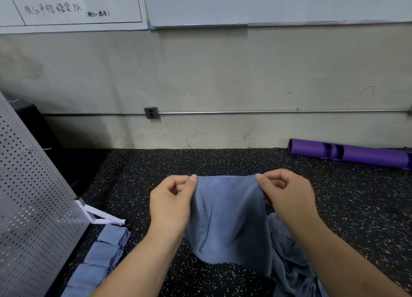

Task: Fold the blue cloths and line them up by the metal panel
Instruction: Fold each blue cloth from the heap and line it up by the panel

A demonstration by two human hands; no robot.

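**Blue cloth held up by two corners, folded row beside the panel**

Both hands are raised in front of the person. The left hand [171, 198] pinches the upper left corner of a blue cloth [227, 218] between thumb and curled fingers, and the right hand [287, 196] pinches the upper right corner in the same way. The top edge is stretched between them, and the cloth hangs down in soft folds above the floor [223, 160]. A faint darker mark runs down its left half; I cannot make out what it is.

Below and to the right of the held cloth lies a heap of unfolded blue cloths [292, 267]. It is partly hidden by the right forearm and cut off by the bottom edge, so its count cannot be told.

At lower left, a row of folded blue cloths [104, 254] lies on the floor just beside the perforated metal panel [33, 196], one after another along its foot. About four show before the row runs out of frame. The panel leans and stands on a white bracket [100, 216], which is near the far end of the row.

The floor is dark rubber with pale speckles. A purple tube [347, 154] lies by the grey wall [200, 73], where a thin pipe [267, 112] meets a socket box [151, 113]. Above hang a whiteboard [267, 4] and a handwritten sheet [71, 4], both cut off at the top.
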